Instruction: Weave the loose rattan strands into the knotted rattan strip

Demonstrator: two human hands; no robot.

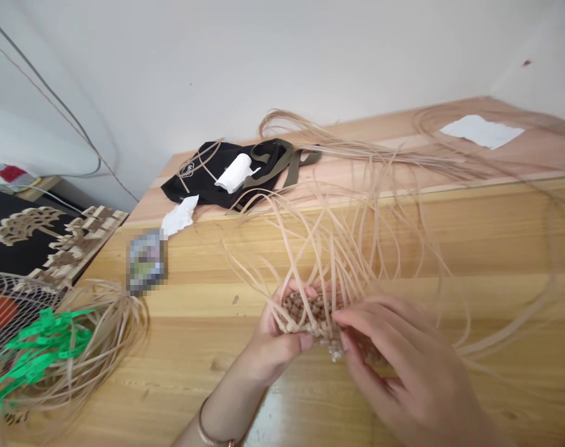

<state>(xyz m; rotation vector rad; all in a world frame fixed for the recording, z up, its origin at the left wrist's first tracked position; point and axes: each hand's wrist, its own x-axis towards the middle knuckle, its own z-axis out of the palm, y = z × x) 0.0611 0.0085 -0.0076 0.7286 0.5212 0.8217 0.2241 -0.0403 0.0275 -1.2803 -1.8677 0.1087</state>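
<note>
A small half-woven piece (313,320) of knotted tan strips is held above the wooden table, and many loose strip ends fan out from its rim. My left hand (275,344) wraps round its left side, the thumb along the front and the fingers behind. At the right edge of the weave, my right hand (398,360) has thumb and forefinger close together on a pale strip (333,276). Its other fingers are curled, and their tips are partly hidden. A small clear, shiny bit (334,354) hangs below the woven piece.
A black bag (203,177) with scraps of white paper (238,172) lies at the back. Bundled strips (357,152) stretch beside it. On the left are a coil of strips (110,347), green plastic ties (45,347), a wire basket (17,285) and a blurred-out item (146,261).
</note>
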